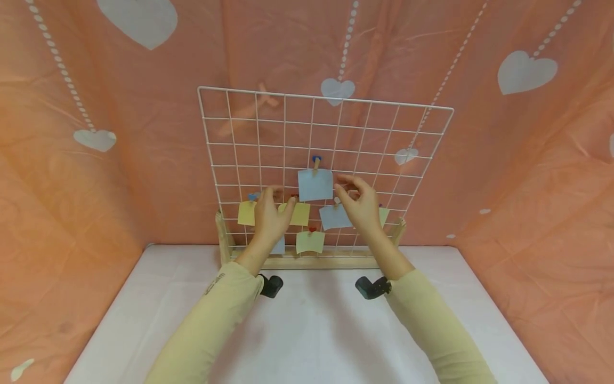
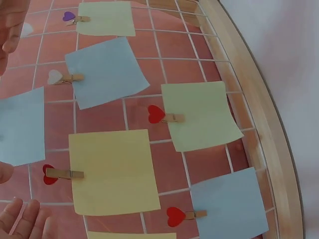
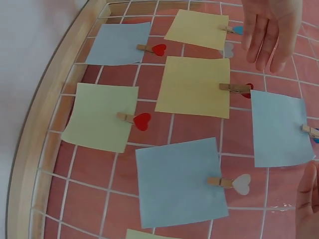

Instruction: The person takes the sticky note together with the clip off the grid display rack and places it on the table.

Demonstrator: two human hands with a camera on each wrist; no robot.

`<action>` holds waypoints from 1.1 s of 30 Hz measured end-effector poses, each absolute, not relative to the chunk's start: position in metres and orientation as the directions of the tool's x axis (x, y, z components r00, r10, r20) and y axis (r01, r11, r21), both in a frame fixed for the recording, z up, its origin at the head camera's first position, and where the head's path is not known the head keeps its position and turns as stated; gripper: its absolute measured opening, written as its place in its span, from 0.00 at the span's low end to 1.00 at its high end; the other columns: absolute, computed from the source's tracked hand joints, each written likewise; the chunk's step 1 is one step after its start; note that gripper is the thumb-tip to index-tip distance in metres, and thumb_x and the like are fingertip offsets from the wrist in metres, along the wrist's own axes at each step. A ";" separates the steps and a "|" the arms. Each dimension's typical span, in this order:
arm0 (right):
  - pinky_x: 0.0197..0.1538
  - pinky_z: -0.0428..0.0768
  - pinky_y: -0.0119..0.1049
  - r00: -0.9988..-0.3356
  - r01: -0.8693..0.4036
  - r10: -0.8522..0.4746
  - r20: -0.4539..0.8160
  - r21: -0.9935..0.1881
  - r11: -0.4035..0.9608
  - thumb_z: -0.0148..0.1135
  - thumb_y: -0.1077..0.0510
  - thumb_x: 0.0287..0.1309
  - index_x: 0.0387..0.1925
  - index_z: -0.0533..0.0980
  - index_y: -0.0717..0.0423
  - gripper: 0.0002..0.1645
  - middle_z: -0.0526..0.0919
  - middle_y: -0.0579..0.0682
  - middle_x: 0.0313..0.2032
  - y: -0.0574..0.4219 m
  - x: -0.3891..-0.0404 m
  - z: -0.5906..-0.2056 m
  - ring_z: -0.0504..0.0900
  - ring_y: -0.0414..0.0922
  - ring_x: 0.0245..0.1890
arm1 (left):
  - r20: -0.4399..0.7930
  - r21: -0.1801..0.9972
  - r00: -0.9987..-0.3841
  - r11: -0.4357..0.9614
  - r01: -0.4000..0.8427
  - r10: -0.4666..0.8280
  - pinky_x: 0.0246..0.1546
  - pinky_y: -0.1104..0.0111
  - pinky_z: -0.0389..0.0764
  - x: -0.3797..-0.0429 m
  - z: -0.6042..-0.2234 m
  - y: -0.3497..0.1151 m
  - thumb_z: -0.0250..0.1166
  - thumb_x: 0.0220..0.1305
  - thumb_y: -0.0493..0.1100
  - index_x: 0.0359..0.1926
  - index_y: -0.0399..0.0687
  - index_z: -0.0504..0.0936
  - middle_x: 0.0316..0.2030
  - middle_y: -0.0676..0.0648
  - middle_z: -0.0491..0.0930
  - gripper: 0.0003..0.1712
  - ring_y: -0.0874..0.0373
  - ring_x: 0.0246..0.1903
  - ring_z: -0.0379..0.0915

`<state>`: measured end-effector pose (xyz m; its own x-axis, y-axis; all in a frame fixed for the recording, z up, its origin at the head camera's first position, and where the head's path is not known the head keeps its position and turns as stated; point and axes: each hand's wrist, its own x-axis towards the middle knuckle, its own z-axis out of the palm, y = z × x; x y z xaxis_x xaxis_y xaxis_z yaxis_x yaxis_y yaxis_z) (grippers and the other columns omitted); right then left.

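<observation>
A blue sticky note (image 1: 315,185) hangs highest on the white wire grid (image 1: 271,130), held by a small wooden clothespin (image 1: 316,164) with a blue heart. My right hand (image 1: 362,205) is just right of this note, thumb and fingers loosely bent, fingertips close to its edge. To the note's left, my left hand (image 1: 272,217) overlaps a yellow note (image 1: 299,214) in the head view, its thumb apart from the fingers. The right wrist view shows the left hand's fingers (image 3: 266,37) extended. Neither hand holds anything.
Lower on the grid hang several clipped notes, among them a green note (image 2: 202,117) and a blue note (image 3: 182,184). A wooden base (image 1: 316,263) supports the grid on the white table (image 1: 307,330). Behind it hangs a pink curtain (image 1: 177,176) with white hearts.
</observation>
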<state>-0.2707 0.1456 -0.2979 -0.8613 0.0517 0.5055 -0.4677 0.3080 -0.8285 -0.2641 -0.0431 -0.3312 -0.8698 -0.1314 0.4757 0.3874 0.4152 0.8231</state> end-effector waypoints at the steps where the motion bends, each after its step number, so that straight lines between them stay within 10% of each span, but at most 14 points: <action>1: 0.35 0.75 0.21 -0.860 -0.472 0.054 0.508 -0.831 0.295 0.61 0.64 0.60 0.48 0.79 0.66 0.15 0.83 0.63 0.43 0.144 -0.272 -0.297 0.76 0.33 0.33 | 0.466 0.833 -0.875 0.401 0.381 -0.135 0.51 0.52 0.75 -0.264 -0.330 -0.042 0.63 0.63 0.39 0.53 0.32 0.71 0.49 0.34 0.74 0.21 0.40 0.50 0.72; 9: 0.33 0.76 0.22 -0.839 -0.510 0.052 0.542 -0.815 0.276 0.61 0.64 0.60 0.46 0.80 0.65 0.13 0.85 0.61 0.44 0.134 -0.278 -0.286 0.78 0.34 0.31 | 0.468 0.844 -0.875 0.358 0.400 -0.123 0.53 0.56 0.77 -0.269 -0.326 -0.035 0.63 0.63 0.35 0.55 0.31 0.70 0.48 0.33 0.72 0.21 0.41 0.47 0.73; 17: 0.22 0.72 0.24 -0.828 -0.523 0.037 0.560 -0.794 0.311 0.61 0.62 0.62 0.48 0.82 0.58 0.14 0.85 0.63 0.33 0.127 -0.283 -0.282 0.81 0.56 0.26 | 0.486 0.833 -0.867 0.360 0.420 -0.112 0.51 0.56 0.78 -0.274 -0.324 -0.030 0.63 0.62 0.34 0.56 0.32 0.70 0.49 0.34 0.73 0.22 0.42 0.44 0.75; 23: 0.14 0.67 0.25 -0.836 -0.522 0.001 0.549 -0.794 0.312 0.59 0.62 0.62 0.52 0.80 0.55 0.17 0.84 0.63 0.24 0.124 -0.285 -0.277 0.73 0.47 0.11 | 0.485 0.838 -0.867 0.347 0.422 -0.116 0.49 0.56 0.79 -0.277 -0.319 -0.025 0.64 0.61 0.33 0.58 0.33 0.70 0.49 0.35 0.75 0.24 0.42 0.45 0.75; 33: 0.16 0.74 0.26 -0.853 -0.501 -0.026 0.522 -0.802 0.324 0.58 0.61 0.63 0.59 0.76 0.52 0.22 0.86 0.63 0.35 0.116 -0.289 -0.270 0.81 0.64 0.23 | 0.384 0.907 -0.908 0.254 0.337 -0.166 0.51 0.58 0.77 -0.281 -0.311 -0.021 0.62 0.63 0.34 0.58 0.37 0.72 0.48 0.37 0.77 0.22 0.45 0.48 0.75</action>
